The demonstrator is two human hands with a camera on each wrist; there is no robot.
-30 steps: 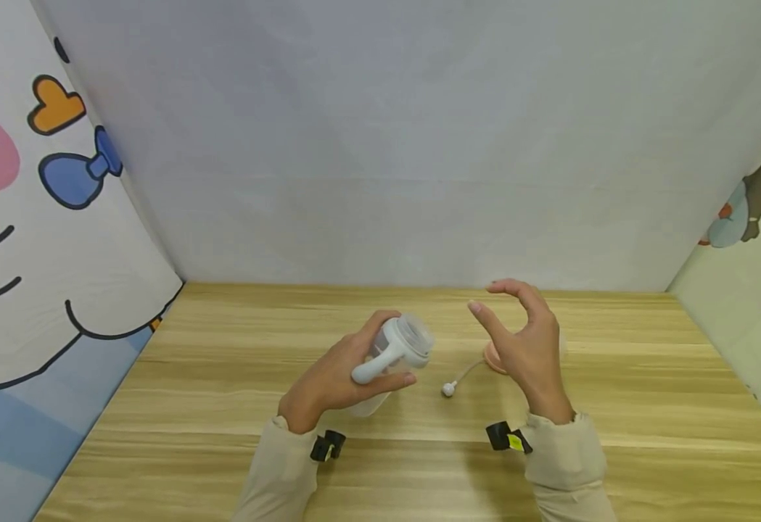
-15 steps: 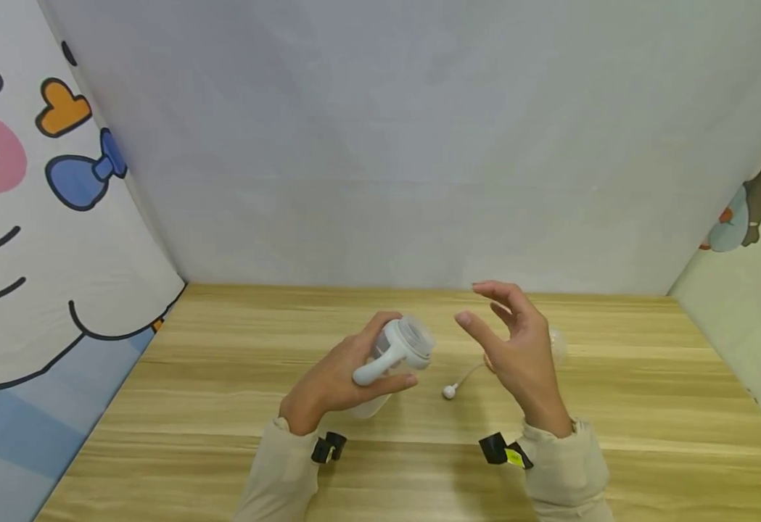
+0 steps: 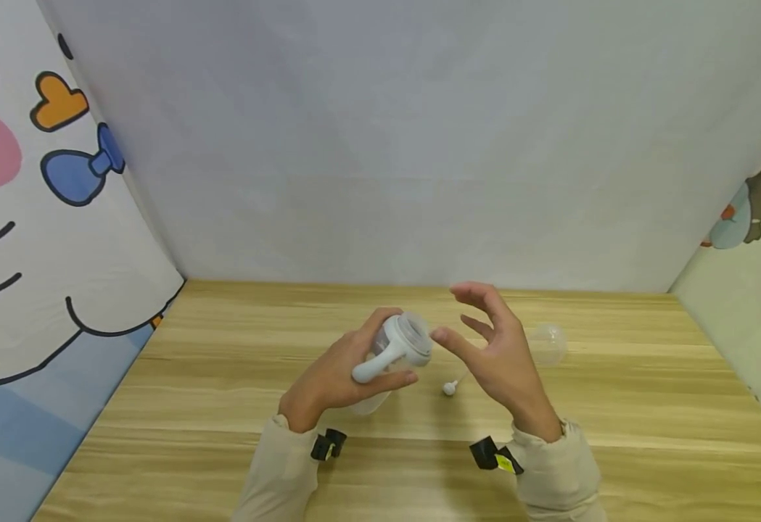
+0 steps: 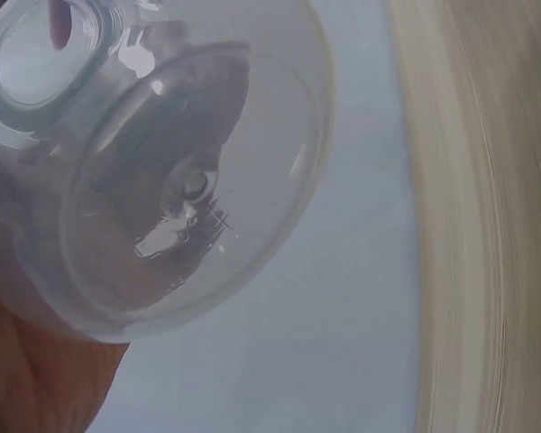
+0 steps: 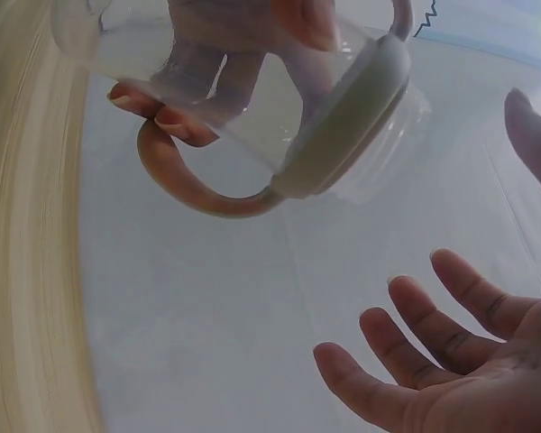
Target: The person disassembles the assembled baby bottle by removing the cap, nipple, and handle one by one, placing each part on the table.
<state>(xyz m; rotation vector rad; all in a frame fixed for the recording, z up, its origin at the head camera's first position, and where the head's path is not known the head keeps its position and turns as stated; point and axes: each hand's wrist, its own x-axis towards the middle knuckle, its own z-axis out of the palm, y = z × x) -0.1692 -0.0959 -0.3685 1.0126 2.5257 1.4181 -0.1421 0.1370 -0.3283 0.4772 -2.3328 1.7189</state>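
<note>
One tilted clear bottle (image 3: 401, 345), left hand (image 3: 336, 371) gripping it with curled fingers, right hand (image 3: 503, 357) near it, fingers parted.

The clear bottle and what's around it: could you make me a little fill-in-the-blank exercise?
1. The clear bottle is gripped by the person's ____ hand.
2. The right hand is holding ____.
3. In the head view, the clear dome lies to the ____ of the bottle.

Missing words: left; nothing; right.
</note>
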